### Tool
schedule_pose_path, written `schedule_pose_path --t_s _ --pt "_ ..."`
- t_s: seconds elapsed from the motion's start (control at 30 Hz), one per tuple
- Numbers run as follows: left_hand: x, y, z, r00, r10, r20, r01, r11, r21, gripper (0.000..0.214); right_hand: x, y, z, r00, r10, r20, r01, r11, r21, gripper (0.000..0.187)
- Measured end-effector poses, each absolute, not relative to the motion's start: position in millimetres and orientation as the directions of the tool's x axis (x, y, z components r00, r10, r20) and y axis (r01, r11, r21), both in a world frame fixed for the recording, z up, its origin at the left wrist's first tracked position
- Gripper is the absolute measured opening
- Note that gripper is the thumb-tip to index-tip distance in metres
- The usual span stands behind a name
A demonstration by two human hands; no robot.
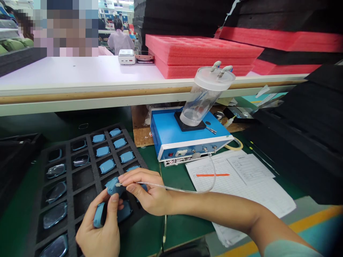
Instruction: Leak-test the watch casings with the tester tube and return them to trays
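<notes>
My left hand (100,230) is closed around a small blue plastic housing (99,215), holding it over the near end of a black foam tray (68,178). My right hand (146,191) pinches the tip of a thin clear tube (187,190) against the top of that housing. The tube loops back to a blue control box (187,137) behind. Several more blue housings (107,166) lie in the tray's right-hand cells; glossy dark-blue lens-like parts (55,214) fill the left cells.
A clear plastic jar with two fittings (205,96) stands tilted on the blue box. Printed sheets with an orange pen (213,175) lie to the right. Black foam stacks sit at far right and left. A white shelf (80,76) carries red foam trays (198,53); other people sit beyond.
</notes>
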State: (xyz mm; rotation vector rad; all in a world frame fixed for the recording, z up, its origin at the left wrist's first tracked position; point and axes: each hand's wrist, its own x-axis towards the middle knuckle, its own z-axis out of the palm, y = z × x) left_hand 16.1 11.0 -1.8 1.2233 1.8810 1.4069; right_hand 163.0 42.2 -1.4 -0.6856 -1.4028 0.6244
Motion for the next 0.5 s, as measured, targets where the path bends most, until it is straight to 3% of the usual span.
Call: schedule_pose_path --t_s 0.5 --pt "16.7 11.6 -1.8 -0.48 0.869 0.12 0.356 0.067 0.932 0.044 162.9 42.6 -0.8 0.069 0.746 0.663 0.036 0.662 -0.749 0.017"
